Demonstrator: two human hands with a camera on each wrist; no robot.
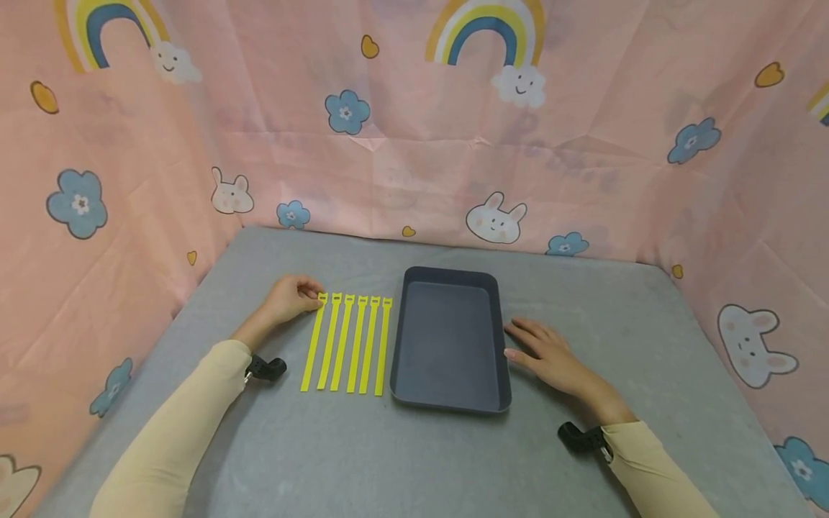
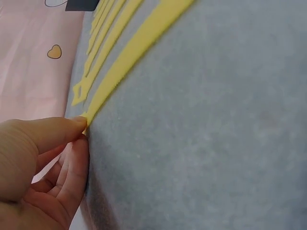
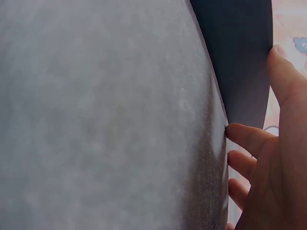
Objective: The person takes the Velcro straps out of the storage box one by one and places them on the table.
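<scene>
Several yellow hook-and-loop cable ties (image 1: 354, 345) lie side by side on the grey cloth, their slotted heads at the far end. My left hand (image 1: 291, 298) pinches the head of the leftmost cable tie (image 1: 312, 349) between thumb and fingertips; in the left wrist view this tie (image 2: 139, 50) runs from the fingertips along the cloth. To the right of the ties stands a dark grey rectangular tray (image 1: 453, 345) with nothing in it. My right hand (image 1: 550, 357) is beside its right wall, fingers loosely spread, thumb at the rim and other fingertips low by the cloth.
Grey cloth (image 1: 363, 460) covers the table. Pink printed curtains (image 1: 401, 165) rise along its back and both sides. Black wrist mounts (image 1: 265, 368) sit at the cuffs of the beige sleeves.
</scene>
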